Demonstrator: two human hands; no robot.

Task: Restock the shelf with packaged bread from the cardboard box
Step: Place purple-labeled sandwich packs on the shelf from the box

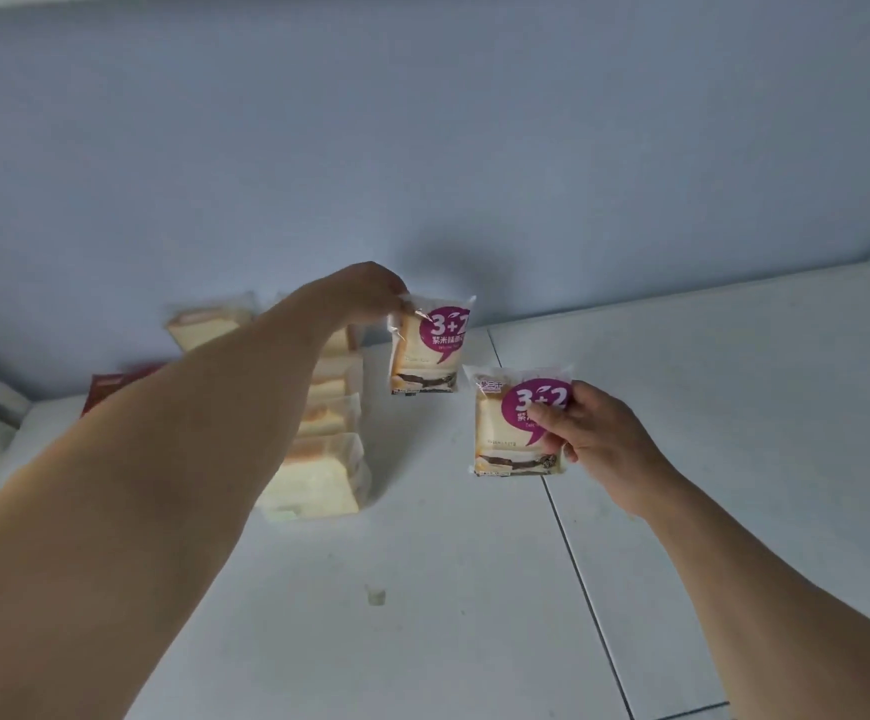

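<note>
Left hand (365, 291) pinches the far bread packet (429, 350) by its top corner; right hand (596, 433) grips the near bread packet (513, 423) over the shelf (734, 407).

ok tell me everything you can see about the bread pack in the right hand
The bread pack is a clear plastic wrapper with a purple speech-bubble label reading 3+2, showing pale sliced bread with a dark filling layer near the bottom. It is held upright above the white shelf, pinched at its right edge by the right hand.
</note>
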